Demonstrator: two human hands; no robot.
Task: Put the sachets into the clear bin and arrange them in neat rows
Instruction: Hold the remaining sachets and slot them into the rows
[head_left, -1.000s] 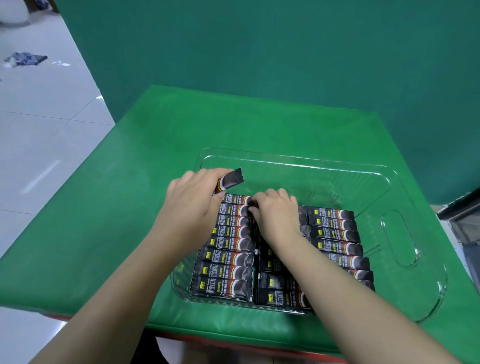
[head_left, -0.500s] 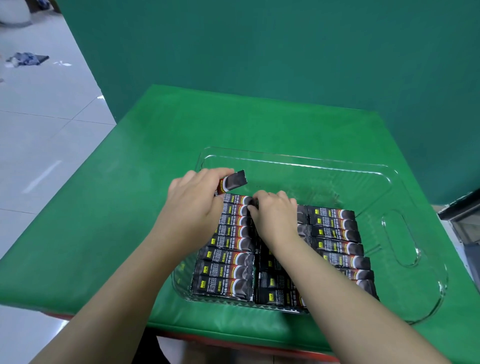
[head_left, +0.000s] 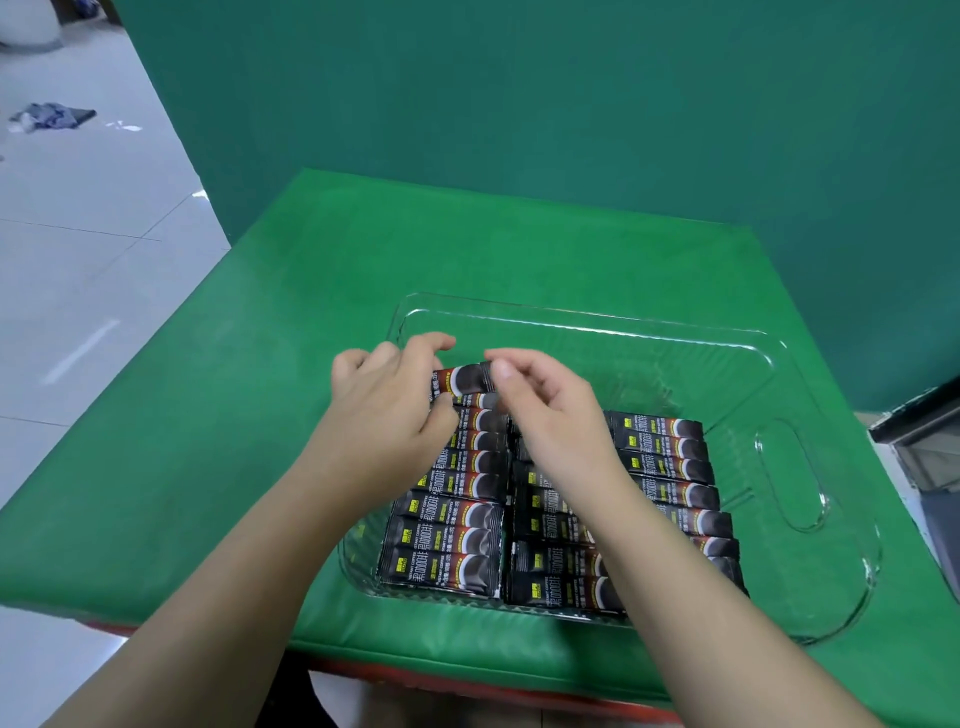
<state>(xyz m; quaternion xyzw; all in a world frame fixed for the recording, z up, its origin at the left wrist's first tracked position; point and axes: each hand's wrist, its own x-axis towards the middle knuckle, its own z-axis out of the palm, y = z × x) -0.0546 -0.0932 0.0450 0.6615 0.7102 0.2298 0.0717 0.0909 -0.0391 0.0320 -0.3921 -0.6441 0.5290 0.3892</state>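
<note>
Crumpled cloth (head_left: 52, 115) on the tiled floor far left; green worktop (head_left: 218, 415) carries the clear bin (head_left: 810, 519); left hand (head_left: 387, 415) hovers over the bin's left column, fingers curled round one end of a raised sachet (head_left: 464, 379); right hand (head_left: 545, 410) meets it, thumb and forefinger pinching the sachet's other end, so each grip is clamped on that same sachet; below, packed sachets (head_left: 447, 551) lie flat in three side-by-side columns filling the bin's near part; far part of the bin bare; handle cutout at right.
</note>
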